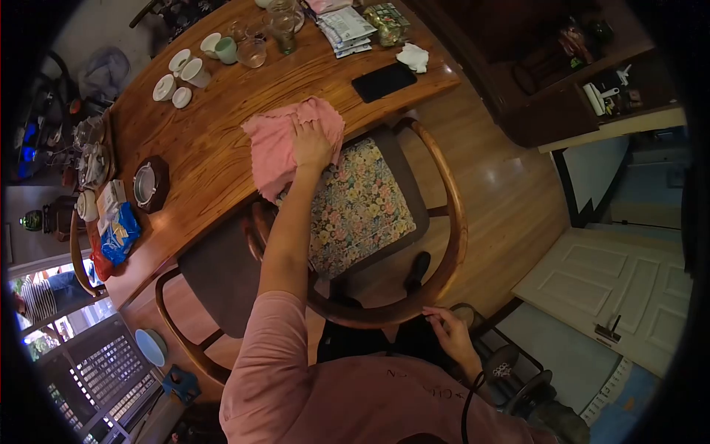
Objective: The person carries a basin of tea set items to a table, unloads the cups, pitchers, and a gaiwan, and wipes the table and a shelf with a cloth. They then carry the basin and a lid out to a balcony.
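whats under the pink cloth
The cloth lies on the wooden table at its edge, its near corner hanging over the floral chair cushion. The left hand presses on top. Anything beneath the cloth is hidden.

A wooden table (214, 103) runs across the upper left of the frame, bearing a pink cloth (277, 144) at its near edge, white cups (185, 74), glasses (274, 33), a black phone (383, 81), packets (344, 29) and an ashtray (150, 183).
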{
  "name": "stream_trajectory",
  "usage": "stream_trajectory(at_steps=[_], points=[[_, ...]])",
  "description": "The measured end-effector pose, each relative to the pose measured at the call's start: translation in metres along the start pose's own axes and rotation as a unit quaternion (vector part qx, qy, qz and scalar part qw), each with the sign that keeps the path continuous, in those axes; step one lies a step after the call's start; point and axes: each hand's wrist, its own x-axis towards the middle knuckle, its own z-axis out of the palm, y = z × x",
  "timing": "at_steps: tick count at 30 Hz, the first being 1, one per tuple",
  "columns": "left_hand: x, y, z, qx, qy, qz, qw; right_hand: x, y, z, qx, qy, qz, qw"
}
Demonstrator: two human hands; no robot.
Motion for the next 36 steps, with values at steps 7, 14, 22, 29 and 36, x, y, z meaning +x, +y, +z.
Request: stream_trajectory(at_steps=[7, 14, 22, 29, 36], points=[[-0.005, 0.005, 0.017, 0.023, 0.019, 0.104, 0.994, 0.050, 0.044, -0.119, -0.056, -0.051, -0.118, 0.990], [-0.013, 0.099, 0.016, -0.042, -0.110, -0.270, 0.956, 0.067, 0.073, -0.289, 0.009, 0.023, -0.085, 0.996], [-0.036, 0.135, -0.036, -0.090, -0.134, -0.069, 0.984, 0.104, 0.161, -0.394, -0.067, 0.138, -0.102, 0.983], [-0.074, 0.337, -0.183, -0.188, -0.192, 0.014, 0.963, 0.124, 0.085, -0.353, 0.010, 0.068, -0.284, 0.956], [-0.123, 0.380, -0.280, -0.519, -0.342, 0.047, 0.782, 0.105, 0.055, -0.264, 0.057, -0.263, -0.195, 0.943]])
